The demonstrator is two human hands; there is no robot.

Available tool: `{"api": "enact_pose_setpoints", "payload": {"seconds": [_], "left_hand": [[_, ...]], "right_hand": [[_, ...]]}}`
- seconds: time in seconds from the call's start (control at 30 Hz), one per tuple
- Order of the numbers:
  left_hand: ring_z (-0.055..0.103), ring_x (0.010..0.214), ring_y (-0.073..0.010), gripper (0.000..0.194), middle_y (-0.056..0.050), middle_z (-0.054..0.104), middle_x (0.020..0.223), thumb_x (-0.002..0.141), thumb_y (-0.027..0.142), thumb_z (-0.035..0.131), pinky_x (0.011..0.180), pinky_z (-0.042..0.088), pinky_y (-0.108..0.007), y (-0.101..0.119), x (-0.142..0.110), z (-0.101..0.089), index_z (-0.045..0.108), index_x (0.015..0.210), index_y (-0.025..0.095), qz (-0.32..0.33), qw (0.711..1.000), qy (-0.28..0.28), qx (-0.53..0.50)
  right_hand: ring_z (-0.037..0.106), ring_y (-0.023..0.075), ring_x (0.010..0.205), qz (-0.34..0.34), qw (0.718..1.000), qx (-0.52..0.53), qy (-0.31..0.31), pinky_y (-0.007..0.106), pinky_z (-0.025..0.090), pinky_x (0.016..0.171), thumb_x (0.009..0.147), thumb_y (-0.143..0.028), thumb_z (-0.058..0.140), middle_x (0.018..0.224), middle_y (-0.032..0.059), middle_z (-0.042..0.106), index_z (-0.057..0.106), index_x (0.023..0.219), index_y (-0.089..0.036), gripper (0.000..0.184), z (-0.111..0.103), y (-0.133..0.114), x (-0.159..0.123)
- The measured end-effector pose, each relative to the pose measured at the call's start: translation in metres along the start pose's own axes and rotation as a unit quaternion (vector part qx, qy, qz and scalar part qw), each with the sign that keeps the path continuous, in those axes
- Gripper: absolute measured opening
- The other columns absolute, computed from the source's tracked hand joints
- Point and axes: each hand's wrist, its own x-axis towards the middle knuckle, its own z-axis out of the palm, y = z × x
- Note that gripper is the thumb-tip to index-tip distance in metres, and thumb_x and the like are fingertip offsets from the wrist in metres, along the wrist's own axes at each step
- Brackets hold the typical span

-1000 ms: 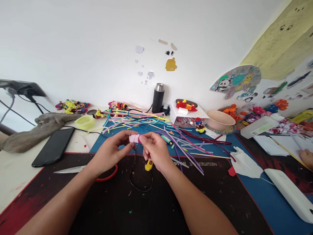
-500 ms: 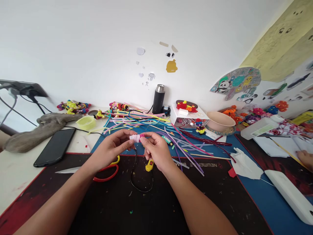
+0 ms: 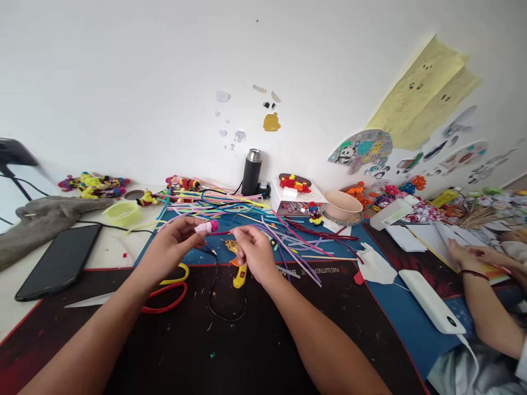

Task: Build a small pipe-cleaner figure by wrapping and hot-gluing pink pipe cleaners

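My left hand pinches a short coil of pale pink and magenta pipe cleaner above the desk. A thin magenta strand runs from the coil to my right hand, whose thumb and forefinger are closed on its end. Below my right hand lies a yellow hot glue gun, partly covered by the fingers, with a black cord looping over the dark mat. Scissors with red and yellow handles rest under my left forearm, which hides part of them.
Loose pipe cleaners spread behind my hands. A black thermos, a white box and a beige bowl stand by the wall. At left lies a phone; at right, a white power bank and another person's hands.
My hands have drawn apart; my right hand has left the coil, with a magenta strand stretching between them. The view has turned right, showing more of the other person.
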Motion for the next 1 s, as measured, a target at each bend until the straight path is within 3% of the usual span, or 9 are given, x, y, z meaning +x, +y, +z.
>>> {"api": "enact_pose_setpoints", "payload": {"seconds": [0.13, 0.3, 0.43, 0.57, 0.73, 0.83, 1.0], "left_hand": [[0.072, 0.079, -0.0250, 0.049, -0.005, 0.077, 0.087, 0.078, 0.062, 0.086, 0.077, 0.057, -0.037, 0.002, 0.001, -0.003, 0.072, 0.102, 0.021, -0.010, 0.999, 0.035, -0.007], [0.072, 0.080, -0.0251, 0.049, -0.006, 0.078, 0.085, 0.079, 0.062, 0.085, 0.077, 0.057, -0.037, 0.009, -0.003, -0.003, 0.074, 0.102, 0.020, -0.014, 0.999, 0.044, -0.006], [0.072, 0.077, -0.0256, 0.051, -0.005, 0.078, 0.078, 0.076, 0.063, 0.087, 0.075, 0.056, -0.036, 0.008, -0.002, -0.003, 0.073, 0.099, 0.020, -0.016, 0.999, 0.046, -0.022], [0.069, 0.076, -0.0235, 0.048, -0.005, 0.077, 0.077, 0.073, 0.055, 0.093, 0.071, 0.054, -0.031, -0.002, 0.002, -0.005, 0.077, 0.100, 0.019, -0.016, 0.994, 0.064, -0.090], [0.067, 0.076, -0.0192, 0.042, -0.005, 0.078, 0.088, 0.071, 0.046, 0.098, 0.066, 0.053, -0.025, -0.008, 0.004, -0.008, 0.080, 0.097, 0.018, -0.027, 0.978, 0.090, -0.188], [0.067, 0.074, -0.0183, 0.040, -0.005, 0.078, 0.085, 0.070, 0.044, 0.098, 0.064, 0.053, -0.025, -0.006, 0.004, -0.008, 0.081, 0.095, 0.018, -0.035, 0.974, 0.104, -0.199], [0.067, 0.071, -0.0135, 0.038, -0.002, 0.078, 0.087, 0.070, 0.037, 0.098, 0.063, 0.052, -0.022, -0.002, 0.004, -0.011, 0.080, 0.097, 0.017, -0.030, 0.960, 0.147, -0.235]], "right_hand": [[0.044, 0.0103, 0.038, -0.029, 0.995, -0.090, -0.007, 0.025, 0.035, 0.043, 0.089, -0.062, 0.069, 0.052, -0.0085, 0.050, 0.065, 0.086, -0.022, 0.039, -0.016, -0.013, -0.011], [0.039, 0.0116, 0.039, -0.017, 0.982, -0.185, 0.039, 0.026, 0.032, 0.042, 0.084, -0.068, 0.069, 0.050, -0.0082, 0.044, 0.065, 0.079, -0.023, 0.046, -0.056, -0.024, -0.021], [0.040, 0.0125, 0.040, 0.013, 0.975, -0.211, 0.072, 0.026, 0.032, 0.043, 0.084, -0.068, 0.070, 0.050, -0.0078, 0.047, 0.066, 0.083, -0.022, 0.046, -0.091, -0.019, -0.024], [0.043, 0.0141, 0.042, 0.009, 0.967, -0.239, 0.089, 0.027, 0.034, 0.044, 0.089, -0.065, 0.067, 0.052, -0.0068, 0.048, 0.068, 0.087, -0.021, 0.044, -0.114, -0.006, -0.025], [0.046, 0.0160, 0.048, 0.000, 0.958, -0.272, 0.088, 0.028, 0.036, 0.050, 0.094, -0.054, 0.065, 0.056, -0.0049, 0.052, 0.068, 0.084, -0.022, 0.034, -0.117, 0.012, -0.028], [0.051, 0.0169, 0.057, -0.005, 0.953, -0.297, 0.063, 0.028, 0.037, 0.058, 0.092, -0.046, 0.069, 0.064, -0.0019, 0.061, 0.069, 0.079, -0.022, 0.028, -0.110, 0.019, -0.034], [0.052, 0.0174, 0.061, -0.026, 0.921, -0.389, 0.013, 0.029, 0.034, 0.063, 0.099, -0.043, 0.061, 0.065, -0.0023, 0.061, 0.070, 0.083, -0.022, 0.028, -0.095, 0.014, -0.035]]}}
